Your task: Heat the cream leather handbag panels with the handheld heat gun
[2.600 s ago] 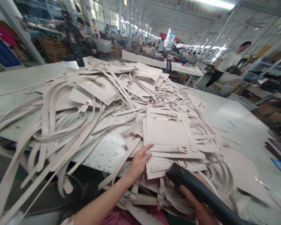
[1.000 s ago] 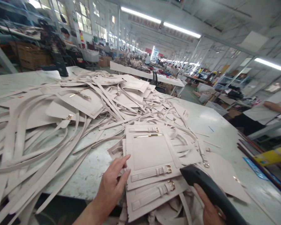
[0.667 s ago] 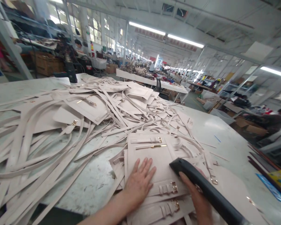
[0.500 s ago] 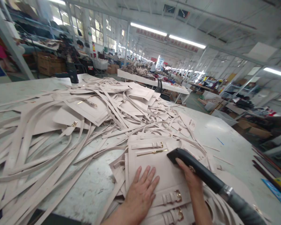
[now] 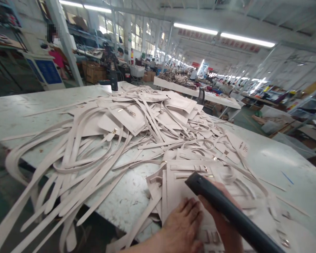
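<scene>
My left hand (image 5: 183,225) lies palm down on a beige leather-like bag panel (image 5: 177,191), its fingers stretched forward and slightly bent. In my right hand (image 5: 215,218) is a black hand-held nozzle tool (image 5: 231,209), gripped from beneath and partly hiding my fingers. The tool's angled tip hovers over or touches the panel near a gold zipper (image 5: 179,176); I cannot tell which. Above the zipper, a strap with a gold buckle (image 5: 204,168) crosses the panel. More panels are stacked underneath.
A heap of beige panels and straps (image 5: 158,116) covers the table's middle. Long straps (image 5: 65,175) hang over the near left edge of the table (image 5: 23,105). A blue strip (image 5: 288,177) lies at right. Beyond are another loaded table (image 5: 173,85) and a person (image 5: 56,52).
The view has turned left, so everything sits further right. The tool's tip has shifted down and left over the panel, nearer my left hand. My left fingers are less spread.
</scene>
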A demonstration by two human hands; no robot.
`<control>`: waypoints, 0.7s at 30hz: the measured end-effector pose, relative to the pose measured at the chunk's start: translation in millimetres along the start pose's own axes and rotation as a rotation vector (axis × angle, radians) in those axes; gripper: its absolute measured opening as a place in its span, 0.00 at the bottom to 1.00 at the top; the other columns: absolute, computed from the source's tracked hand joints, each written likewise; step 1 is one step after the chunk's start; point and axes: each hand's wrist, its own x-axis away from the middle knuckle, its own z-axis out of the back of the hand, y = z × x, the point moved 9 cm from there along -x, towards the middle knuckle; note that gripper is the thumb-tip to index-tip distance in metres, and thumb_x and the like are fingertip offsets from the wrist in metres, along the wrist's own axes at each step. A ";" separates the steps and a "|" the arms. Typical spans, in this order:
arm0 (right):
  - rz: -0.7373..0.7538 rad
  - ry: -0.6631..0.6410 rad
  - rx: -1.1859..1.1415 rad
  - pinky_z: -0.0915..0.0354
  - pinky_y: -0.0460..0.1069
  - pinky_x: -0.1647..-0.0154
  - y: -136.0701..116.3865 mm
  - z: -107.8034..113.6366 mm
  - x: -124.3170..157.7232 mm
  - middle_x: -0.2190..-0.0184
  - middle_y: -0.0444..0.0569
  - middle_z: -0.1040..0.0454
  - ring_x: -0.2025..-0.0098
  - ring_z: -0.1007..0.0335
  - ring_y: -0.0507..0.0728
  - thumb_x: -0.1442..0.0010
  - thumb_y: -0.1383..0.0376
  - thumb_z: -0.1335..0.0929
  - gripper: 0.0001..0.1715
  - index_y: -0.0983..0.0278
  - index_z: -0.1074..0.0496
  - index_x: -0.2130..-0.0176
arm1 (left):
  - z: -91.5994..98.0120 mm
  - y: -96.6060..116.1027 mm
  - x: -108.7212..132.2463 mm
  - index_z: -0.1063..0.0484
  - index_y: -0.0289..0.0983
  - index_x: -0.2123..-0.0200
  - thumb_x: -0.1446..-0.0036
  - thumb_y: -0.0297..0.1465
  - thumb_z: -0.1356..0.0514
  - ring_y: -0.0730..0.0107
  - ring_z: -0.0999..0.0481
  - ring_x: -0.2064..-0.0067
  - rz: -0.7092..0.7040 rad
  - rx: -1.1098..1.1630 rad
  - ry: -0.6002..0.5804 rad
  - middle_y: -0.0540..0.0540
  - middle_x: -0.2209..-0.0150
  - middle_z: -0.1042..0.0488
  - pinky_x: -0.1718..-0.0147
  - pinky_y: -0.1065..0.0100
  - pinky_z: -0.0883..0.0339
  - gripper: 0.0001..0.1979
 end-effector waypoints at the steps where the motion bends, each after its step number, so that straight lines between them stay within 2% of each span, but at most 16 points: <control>1: 0.025 -0.071 0.003 0.36 0.55 0.54 -7.1 -14.2 3.9 0.61 0.47 0.28 0.58 0.32 0.59 0.53 0.63 0.29 0.18 0.61 0.30 0.59 | 0.0 2.1 -0.5 0.49 0.30 0.40 0.43 0.44 0.50 0.55 0.54 0.37 -0.010 -0.020 0.005 0.36 0.39 0.47 0.39 0.55 0.61 0.32; 4: 0.008 -0.163 0.028 0.36 0.53 0.55 -4.8 -50.6 0.6 0.60 0.46 0.28 0.57 0.32 0.58 0.51 0.64 0.31 0.18 0.59 0.32 0.58 | -0.6 5.4 -1.9 0.48 0.30 0.41 0.43 0.42 0.49 0.54 0.51 0.38 -0.032 -0.076 0.056 0.37 0.40 0.45 0.40 0.53 0.60 0.32; 9: -0.009 -0.146 0.038 0.37 0.56 0.55 15.9 -98.1 -28.0 0.63 0.47 0.27 0.59 0.33 0.60 0.54 0.60 0.29 0.20 0.59 0.30 0.58 | -14.6 8.8 -3.4 0.42 0.36 0.45 0.41 0.39 0.52 0.56 0.46 0.40 -0.098 -0.101 0.159 0.42 0.45 0.37 0.41 0.50 0.60 0.23; 11: -0.009 -0.119 0.027 0.38 0.57 0.54 16.7 -107.3 -36.0 0.63 0.46 0.28 0.59 0.33 0.60 0.54 0.60 0.29 0.20 0.59 0.29 0.59 | -21.9 7.8 -3.1 0.38 0.36 0.48 0.40 0.37 0.53 0.57 0.43 0.42 -0.109 -0.101 0.163 0.43 0.48 0.33 0.41 0.49 0.60 0.19; 13: -0.020 -0.035 0.002 0.38 0.56 0.52 13.9 -100.3 -39.3 0.62 0.46 0.28 0.58 0.34 0.58 0.53 0.59 0.29 0.21 0.59 0.30 0.57 | -23.8 5.2 -1.4 0.37 0.35 0.49 0.40 0.38 0.53 0.57 0.42 0.43 -0.103 -0.103 0.164 0.42 0.49 0.32 0.41 0.51 0.60 0.20; 17: -0.075 0.187 -0.010 0.41 0.59 0.49 11.2 -47.8 -26.5 0.59 0.51 0.30 0.55 0.34 0.60 0.50 0.55 0.32 0.25 0.64 0.34 0.54 | -15.1 2.2 3.7 0.43 0.32 0.44 0.42 0.43 0.52 0.57 0.48 0.39 -0.095 -0.127 0.136 0.38 0.42 0.41 0.41 0.56 0.57 0.28; 19: -0.089 0.203 -0.014 0.37 0.60 0.54 10.8 -24.2 -14.3 0.60 0.52 0.29 0.58 0.32 0.62 0.49 0.51 0.35 0.24 0.64 0.31 0.56 | -9.1 1.4 5.3 0.44 0.30 0.43 0.42 0.44 0.52 0.57 0.50 0.38 -0.080 -0.124 0.123 0.36 0.40 0.44 0.41 0.57 0.56 0.30; 21: -0.088 0.153 -0.023 0.33 0.59 0.62 8.1 -12.8 -2.2 0.65 0.51 0.27 0.63 0.30 0.63 0.48 0.49 0.38 0.22 0.61 0.28 0.63 | -5.2 1.0 5.4 0.45 0.30 0.43 0.41 0.44 0.53 0.57 0.51 0.38 -0.061 -0.090 0.121 0.37 0.40 0.46 0.40 0.57 0.56 0.30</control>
